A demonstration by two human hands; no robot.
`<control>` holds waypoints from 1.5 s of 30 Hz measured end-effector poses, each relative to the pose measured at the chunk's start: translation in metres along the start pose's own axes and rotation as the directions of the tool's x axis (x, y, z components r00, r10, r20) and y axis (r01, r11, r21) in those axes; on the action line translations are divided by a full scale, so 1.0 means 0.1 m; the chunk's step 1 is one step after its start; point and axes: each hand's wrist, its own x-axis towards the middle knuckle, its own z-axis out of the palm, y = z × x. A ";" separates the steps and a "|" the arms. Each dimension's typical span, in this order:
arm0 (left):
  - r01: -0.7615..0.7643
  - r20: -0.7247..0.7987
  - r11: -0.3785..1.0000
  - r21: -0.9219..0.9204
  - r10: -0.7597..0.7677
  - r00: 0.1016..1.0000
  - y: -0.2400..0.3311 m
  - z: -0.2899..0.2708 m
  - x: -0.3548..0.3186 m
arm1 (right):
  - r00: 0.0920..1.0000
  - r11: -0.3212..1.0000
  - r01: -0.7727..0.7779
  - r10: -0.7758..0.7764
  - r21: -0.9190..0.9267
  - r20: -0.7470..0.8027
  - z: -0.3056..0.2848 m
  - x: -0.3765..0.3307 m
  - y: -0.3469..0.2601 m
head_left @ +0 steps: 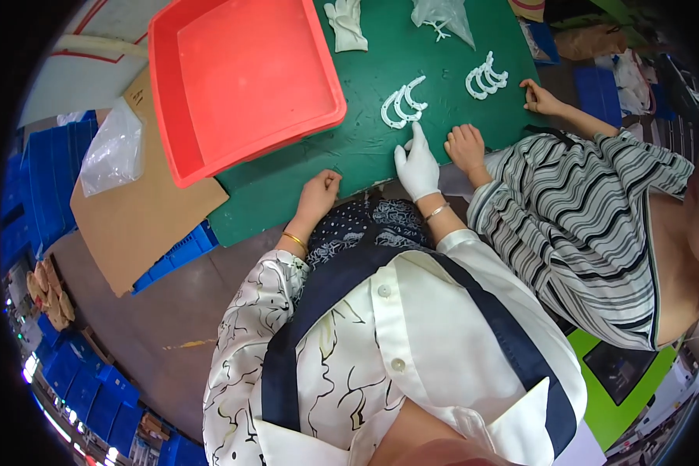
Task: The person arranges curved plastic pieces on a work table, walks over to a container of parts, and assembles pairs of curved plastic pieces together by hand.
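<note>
Head view: we look down on a green table (279, 202), with a red bin (248, 74) at its left end.
Red bin: its broad floor and sloping walls face us, plain red inside.
Clear bag: one bag (115, 151) lies left of the bin, on a cardboard sheet (151, 210).
Blue crate: part of one (179, 256) shows under that sheet, below the bin.
Far bag: another (452, 17) lies well right of the bin, a white branching piece (439, 31) at its edge; whether that piece is inside, we cannot tell.
White arcs: a small group (399, 106) lies right of the bin; a second group (480, 81) lies farther right.
Right hand: gloved (419, 167), right of the bin, index finger stretched to the nearer arcs, thumb spread; the fingertip meets their lower end or stops just short, and we see no grip.
Left hand: bare (318, 194), just below the bin's right corner, fingers curled loosely inward; we see nothing held.
Spare glove: white (347, 27), flat beside the bin's upper right.
Co-worker: two bare hands (466, 147) rest farther right of the bin.
</note>
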 end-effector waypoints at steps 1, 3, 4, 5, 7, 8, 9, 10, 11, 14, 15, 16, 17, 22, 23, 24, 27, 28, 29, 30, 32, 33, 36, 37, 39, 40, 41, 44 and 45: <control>0.087 0.071 0.994 -0.073 -0.082 0.994 -0.02 -0.05 0.02 | 1.000 1.000 -0.016 0.016 -0.003 0.002 0.04 0.03 -0.03; 0.097 0.115 0.982 -0.160 -0.080 0.990 -0.04 -0.09 0.12 | 0.999 0.999 -0.039 0.039 -0.007 0.002 0.09 0.06 -0.12; 0.118 0.156 0.961 -0.251 -0.080 0.984 -0.07 -0.09 0.13 | 0.998 0.998 -0.064 0.064 0.013 0.012 0.10 0.07 -0.18; 0.119 0.162 0.961 -0.248 -0.080 0.984 -0.11 -0.10 0.11 | 0.996 0.995 -0.089 0.089 0.031 0.024 0.12 0.06 -0.24; 0.123 0.206 0.960 -0.253 -0.071 0.976 -0.08 -0.11 0.13 | 0.993 0.992 -0.121 0.121 0.031 0.016 0.08 0.13 -0.34; 0.119 0.212 0.960 -0.252 -0.065 0.975 -0.08 -0.11 0.13 | 0.980 0.986 -0.163 0.165 -0.026 0.111 0.04 0.18 -0.38; 0.111 0.208 0.959 -0.260 -0.056 0.977 -0.09 -0.10 0.14 | 0.956 0.976 -0.199 0.212 -0.085 0.202 0.02 0.21 -0.41; 0.103 0.203 0.958 -0.269 -0.048 0.978 -0.11 -0.09 0.14 | 0.957 0.976 -0.202 0.215 -0.086 0.197 0.04 0.22 -0.43; 0.100 0.206 0.958 -0.270 -0.044 0.978 -0.13 -0.10 0.14 | 0.966 0.977 -0.214 0.211 0.006 0.147 0.07 0.23 -0.44; 0.158 0.219 0.958 -0.239 -0.106 0.970 -0.04 -0.12 0.21 | 0.963 0.956 -0.263 0.268 0.130 -0.021 0.18 0.37 -0.24; 0.162 0.223 0.953 -0.255 -0.105 0.969 -0.08 -0.12 0.18 | 0.967 0.959 -0.255 0.256 0.123 0.005 0.18 0.33 -0.29; 0.165 0.226 0.948 -0.270 -0.104 0.968 -0.11 -0.13 0.16 | 0.967 0.959 -0.255 0.255 0.124 0.013 0.18 0.33 -0.36; 0.171 0.222 0.948 -0.270 -0.111 0.969 -0.13 -0.13 0.15 | 0.968 0.951 -0.253 0.250 0.176 0.038 0.19 0.37 -0.43; 0.092 0.184 0.962 -0.256 -0.045 0.982 -0.08 -0.08 0.16 | 0.980 0.940 -0.168 0.191 0.298 -0.048 0.42 0.48 -0.28; 0.080 0.178 0.964 -0.253 -0.035 0.983 -0.11 -0.07 0.15 | 0.982 0.914 -0.162 0.185 0.371 -0.029 0.51 0.48 -0.32; 0.096 0.184 0.961 -0.260 -0.048 0.982 -0.12 -0.09 0.14 | 0.946 0.838 -0.315 0.314 0.445 0.080 0.40 0.49 -0.42; 0.092 0.184 0.957 -0.274 -0.042 0.982 -0.15 -0.06 0.11 | 0.926 0.880 -0.374 0.374 0.292 0.059 0.34 0.52 -0.27; 0.087 0.177 0.959 -0.270 -0.040 0.983 -0.18 -0.06 0.12 | 0.927 0.888 -0.374 0.366 0.268 0.080 0.23 0.52 -0.30; 0.083 0.171 0.960 -0.266 -0.038 0.984 -0.22 -0.06 0.14 | 0.930 0.890 -0.367 0.360 0.271 0.078 0.29 0.57 -0.22; 0.077 0.181 0.961 -0.265 -0.029 0.983 -0.16 -0.04 0.16 | 0.952 0.915 -0.296 0.307 0.274 0.003 0.38 0.63 -0.04; 0.080 0.200 0.967 -0.240 -0.031 0.979 -0.09 -0.04 0.20 | 0.976 0.938 -0.162 0.198 0.306 -0.090 0.42 0.67 0.02; 0.090 0.197 0.965 -0.246 -0.041 0.980 -0.16 -0.04 0.17 | 0.978 0.939 -0.163 0.195 0.302 -0.079 0.39 0.65 -0.07; 0.074 0.182 0.955 -0.288 -0.021 0.983 -0.22 -0.07 0.19 | 0.995 0.811 -0.059 -0.001 0.582 0.102 0.11 0.65 -0.34; 0.083 0.175 0.956 -0.280 -0.034 0.984 -0.21 -0.05 0.16 | 0.996 0.813 -0.053 0.002 0.580 0.089 0.06 0.64 -0.24; 0.090 0.168 0.957 -0.275 -0.044 0.985 -0.16 -0.05 0.15 | 0.988 0.829 -0.140 0.078 0.541 0.137 0.01 0.57 -0.01; 0.089 0.169 0.955 -0.281 -0.042 0.985 -0.15 -0.05 0.14 | 0.985 0.853 -0.155 0.097 0.498 0.140 -0.01 0.50 0.06; 0.090 0.170 0.953 -0.288 -0.042 0.985 -0.14 -0.06 0.13 | 0.985 0.855 -0.157 0.099 0.495 0.140 -0.04 0.43 0.14; 0.107 0.172 0.950 -0.293 -0.057 0.983 -0.14 -0.06 0.13 | 0.974 0.872 -0.218 0.162 0.439 0.160 -0.12 0.29 0.22; 0.110 0.172 0.950 -0.293 -0.061 0.983 -0.14 -0.07 0.14 | 0.973 0.871 -0.221 0.164 0.438 0.164 -0.13 0.27 0.25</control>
